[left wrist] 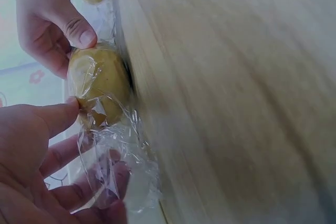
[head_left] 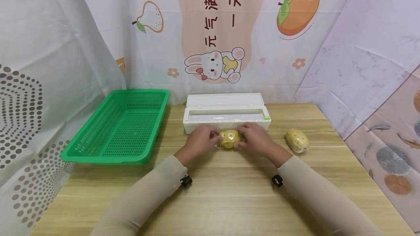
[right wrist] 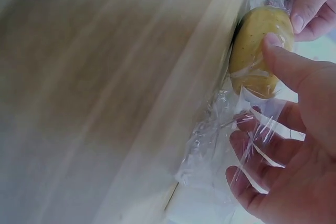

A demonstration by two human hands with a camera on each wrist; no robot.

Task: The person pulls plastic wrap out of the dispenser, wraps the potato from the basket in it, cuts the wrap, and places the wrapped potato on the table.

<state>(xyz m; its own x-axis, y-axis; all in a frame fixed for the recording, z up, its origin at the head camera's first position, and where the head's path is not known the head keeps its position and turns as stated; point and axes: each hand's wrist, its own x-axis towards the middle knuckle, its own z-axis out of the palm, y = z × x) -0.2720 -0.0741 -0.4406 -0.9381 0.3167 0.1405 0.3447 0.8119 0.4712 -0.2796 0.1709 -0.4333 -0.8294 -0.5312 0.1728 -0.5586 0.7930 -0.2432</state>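
A yellow potato [head_left: 230,138] lies on the table between both hands, with clear cling film [left wrist: 128,156] over it and loose film spreading from both ends. My left hand [head_left: 201,140] holds one end, its thumb at the potato's edge and its other fingers behind the film. At the opposite end my right hand [head_left: 257,139] grips the potato, thumb pressed on its side and the lower fingers loosely bent under the film [right wrist: 210,145]. Just behind the hands stands a white cling film dispenser box [head_left: 226,124], lid raised, roll inside, green slider [head_left: 267,118] at its right end.
Right of the hands, a second potato [head_left: 296,140] wrapped in film rests on the wooden table [head_left: 229,199]. A green plastic basket [head_left: 131,134] stands at the left. Behind the box hangs a printed curtain [head_left: 157,54].
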